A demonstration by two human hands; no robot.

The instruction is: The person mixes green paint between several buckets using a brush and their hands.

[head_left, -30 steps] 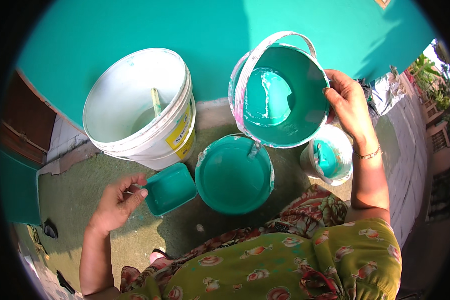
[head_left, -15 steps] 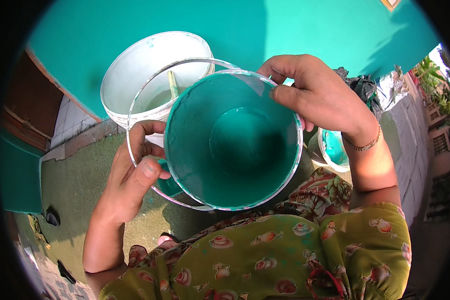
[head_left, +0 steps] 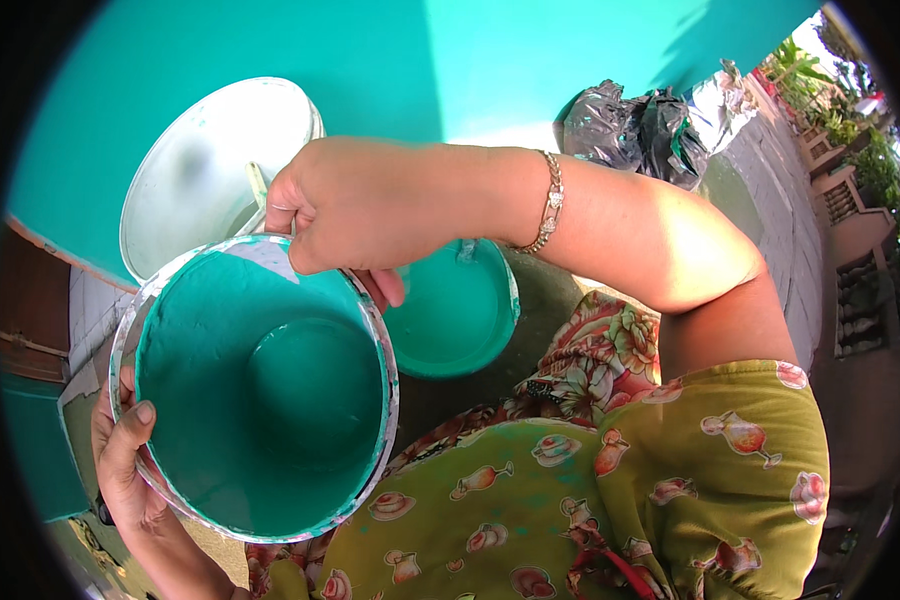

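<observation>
Round bucket (head_left: 200, 390), probably plastic, smooth teal-coated inside, held between left hand (head_left: 125, 450) and right hand (head_left: 365, 200)

Bright sun hit the wall (head_left: 540, 60), washed out low down, with a hard shadow edge. Glare patch sat on the right arm (head_left: 705, 250). Inside of the bucket (head_left: 195, 400) was shaded. Fisheye bent edges; corners were black.

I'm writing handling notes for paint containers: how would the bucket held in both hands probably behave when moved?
The bucket is probably stiff, its rim looking round between the left hand and right hand. Teal paint inside and smears on the rim may make it slippery. Being round, it could roll if laid sideways.
</observation>
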